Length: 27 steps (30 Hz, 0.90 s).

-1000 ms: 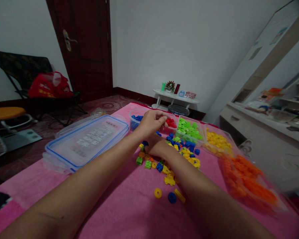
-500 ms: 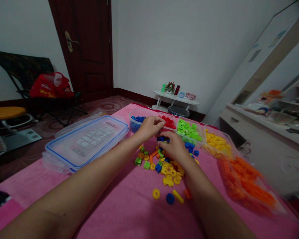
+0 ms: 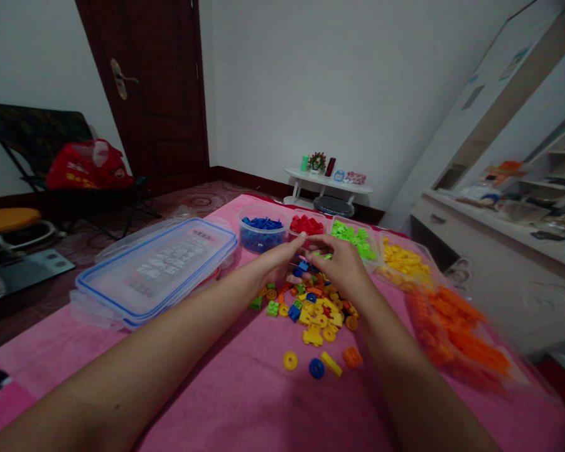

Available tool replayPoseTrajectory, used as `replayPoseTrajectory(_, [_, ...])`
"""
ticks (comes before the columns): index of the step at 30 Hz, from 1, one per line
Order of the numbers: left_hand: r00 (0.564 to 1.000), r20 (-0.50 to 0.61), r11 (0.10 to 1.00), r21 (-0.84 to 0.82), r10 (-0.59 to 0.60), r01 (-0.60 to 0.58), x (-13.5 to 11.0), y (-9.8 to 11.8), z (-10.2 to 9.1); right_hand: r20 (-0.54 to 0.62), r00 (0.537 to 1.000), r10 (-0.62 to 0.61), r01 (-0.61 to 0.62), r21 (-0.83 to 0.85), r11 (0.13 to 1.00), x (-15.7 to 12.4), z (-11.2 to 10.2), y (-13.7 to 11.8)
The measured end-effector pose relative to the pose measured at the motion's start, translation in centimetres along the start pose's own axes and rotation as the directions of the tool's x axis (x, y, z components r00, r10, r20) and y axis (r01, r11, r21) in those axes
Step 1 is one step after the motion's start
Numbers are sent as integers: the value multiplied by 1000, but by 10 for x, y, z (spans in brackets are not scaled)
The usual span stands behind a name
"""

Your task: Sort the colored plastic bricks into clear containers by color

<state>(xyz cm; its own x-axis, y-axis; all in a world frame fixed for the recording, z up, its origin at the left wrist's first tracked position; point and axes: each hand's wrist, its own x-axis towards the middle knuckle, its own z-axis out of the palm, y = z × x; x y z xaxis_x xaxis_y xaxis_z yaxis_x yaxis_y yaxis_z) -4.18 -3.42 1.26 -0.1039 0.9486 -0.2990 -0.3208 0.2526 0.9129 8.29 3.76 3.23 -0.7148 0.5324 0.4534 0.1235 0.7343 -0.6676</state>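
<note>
My left hand (image 3: pixel 279 265) and my right hand (image 3: pixel 343 263) meet over a pile of mixed small bricks (image 3: pixel 316 307) on the pink cloth (image 3: pixel 245 389). The left fingers are curled in a pinch around a small blue brick (image 3: pixel 302 267). The right hand's fingers are bent loosely and spread over the pile's far edge, touching it, with nothing clearly held. Behind the hands stand tubs of sorted pieces: blue (image 3: pixel 262 230), red (image 3: pixel 306 224), green (image 3: pixel 354 237), yellow (image 3: pixel 403 260) and orange (image 3: pixel 459 333).
A clear lidded box with a blue rim (image 3: pixel 155 267) lies at the left on the cloth. A yellow wheel (image 3: pixel 290 360), a blue wheel (image 3: pixel 316 368) and an orange brick (image 3: pixel 353 356) lie apart nearer me. A white cabinet (image 3: pixel 489 263) stands at the right.
My left hand has come back from the red tub down to the pile. My right hand has shifted up and right to meet it. The view has moved slightly.
</note>
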Motion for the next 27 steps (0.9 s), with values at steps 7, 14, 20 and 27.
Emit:
replayPoseTrajectory(7, [990,120,989,-114,-78,92,1,1,-3,-72,993,94,-73,250,966,1,-1,-9])
replayPoseTrajectory(14, [989,123,985,-141,-83,100,1,1,-2,-118,981,155,-133,181,975,2,-17,-4])
replayPoseTrajectory(20, [995,44,993,-66,-93,95,4,-3,1,169,983,70,-76,31,997,-1,-21,13])
replayPoseTrajectory(27, [999,-44,994,112,-8,13,1,-4,7,188,979,76,-76,-6,997,-1,-16,10])
